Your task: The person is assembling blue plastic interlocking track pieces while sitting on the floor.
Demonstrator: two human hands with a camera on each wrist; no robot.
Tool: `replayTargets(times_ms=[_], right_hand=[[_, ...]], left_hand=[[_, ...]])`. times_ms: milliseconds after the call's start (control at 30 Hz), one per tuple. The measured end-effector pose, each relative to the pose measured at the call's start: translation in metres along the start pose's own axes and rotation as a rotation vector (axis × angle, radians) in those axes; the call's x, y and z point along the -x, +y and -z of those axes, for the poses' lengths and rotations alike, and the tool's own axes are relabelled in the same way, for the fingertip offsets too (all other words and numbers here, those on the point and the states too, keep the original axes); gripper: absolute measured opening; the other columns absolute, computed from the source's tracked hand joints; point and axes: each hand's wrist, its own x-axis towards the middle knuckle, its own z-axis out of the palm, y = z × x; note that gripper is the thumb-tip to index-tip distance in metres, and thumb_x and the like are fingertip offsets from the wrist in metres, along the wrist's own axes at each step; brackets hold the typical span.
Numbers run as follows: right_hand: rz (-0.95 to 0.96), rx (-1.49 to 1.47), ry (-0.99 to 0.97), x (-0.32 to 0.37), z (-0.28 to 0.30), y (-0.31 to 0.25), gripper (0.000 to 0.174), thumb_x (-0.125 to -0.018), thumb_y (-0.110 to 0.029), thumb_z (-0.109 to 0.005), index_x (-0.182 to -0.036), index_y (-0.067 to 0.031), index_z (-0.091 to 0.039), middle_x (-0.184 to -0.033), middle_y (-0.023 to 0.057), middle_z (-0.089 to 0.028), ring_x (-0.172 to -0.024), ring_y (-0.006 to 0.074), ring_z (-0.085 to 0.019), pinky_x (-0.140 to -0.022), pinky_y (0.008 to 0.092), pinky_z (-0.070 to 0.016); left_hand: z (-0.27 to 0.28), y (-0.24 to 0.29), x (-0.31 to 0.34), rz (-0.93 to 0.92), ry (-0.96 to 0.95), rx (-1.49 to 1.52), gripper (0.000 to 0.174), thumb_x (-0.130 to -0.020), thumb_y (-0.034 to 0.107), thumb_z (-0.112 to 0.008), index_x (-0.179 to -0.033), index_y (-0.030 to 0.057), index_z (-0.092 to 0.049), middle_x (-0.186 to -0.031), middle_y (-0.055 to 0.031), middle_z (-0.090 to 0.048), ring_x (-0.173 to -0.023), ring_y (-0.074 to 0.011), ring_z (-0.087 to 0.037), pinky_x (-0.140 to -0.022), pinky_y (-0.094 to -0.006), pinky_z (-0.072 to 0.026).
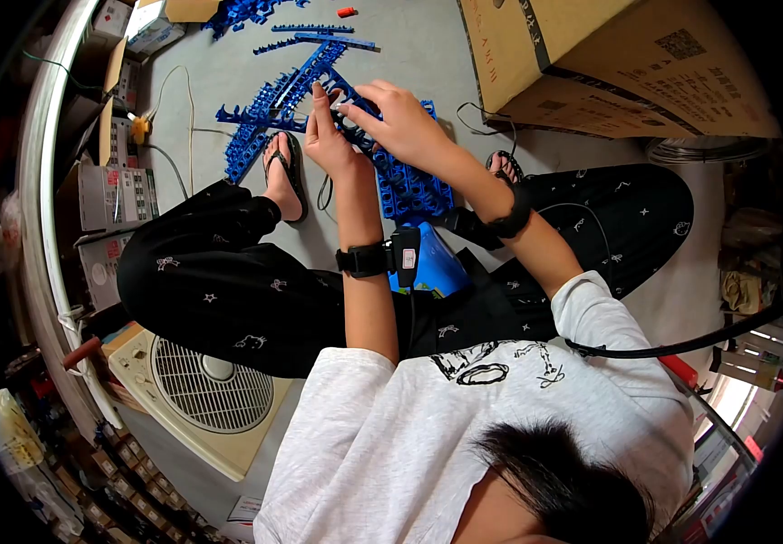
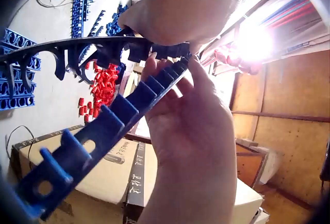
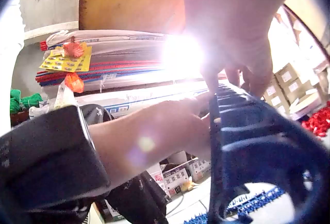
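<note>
Grey floor (image 1: 214, 77) under blue strips (image 1: 248, 145), red pieces (image 2: 105, 86) (loosely heaped), cardboard box (image 1: 591, 77), fan (image 1: 219, 394).

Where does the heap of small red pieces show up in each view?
Head: not in it; just one lone red piece near the top.
Left wrist: red heap, left of centre.
Right wrist: red heap, at the right edge.
Shared landmark: the blue strip at the left hand and right hand.

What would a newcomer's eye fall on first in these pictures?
Probably the bright blue toothed plastic strips on the grey floor, with one long blue strip pinched by the left hand and right hand. Next, likely, the heap of small red plastic pieces beyond it in the left wrist view, and the big brown cardboard box at the head view's upper right.
</note>
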Motion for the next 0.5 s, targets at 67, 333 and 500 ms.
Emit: replayTargets(times_ms=[67,333,500], right_hand=[[0.032,0.276,0.039,0.002,0.0,-0.007,0.033,-0.08,-0.027,-0.054,-0.096,0.0014,-0.056,-0.079,0.0151,-0.052,-0.065,0.0278,-0.054,-0.057,0.0339,-0.0449],[0.121,0.227,0.138,0.005,-0.012,-0.003,0.033,-0.077,-0.029,-0.058,-0.097,-0.0017,-0.058,-0.077,0.0118,-0.053,-0.069,0.0291,-0.055,-0.058,0.0348,-0.0444],[0.143,0.128,0.107,0.001,-0.011,0.01,0.032,-0.076,-0.027,-0.059,-0.095,-0.0015,-0.058,-0.08,0.0118,-0.055,-0.069,0.0293,-0.055,-0.059,0.0344,-0.044]], left_hand=[[-0.001,0.0,0.001,0.004,0.002,0.02,0.025,-0.085,0.025,-0.053,-0.09,0.002,-0.063,-0.081,-0.0056,-0.06,-0.064,-0.0086,-0.051,-0.053,-0.0192,-0.0402],[-0.004,0.006,0.008,0.064,0.064,0.14,0.029,-0.084,0.03,-0.055,-0.089,0.0012,-0.058,-0.077,-0.0002,-0.055,-0.061,-0.006,-0.049,-0.053,-0.0199,-0.041],[0.001,0.002,0.005,0.119,-0.016,0.251,0.032,-0.083,0.033,-0.055,-0.087,0.0009,-0.057,-0.079,-0.0026,-0.055,-0.071,-0.0081,-0.051,-0.061,-0.0228,-0.0436]])
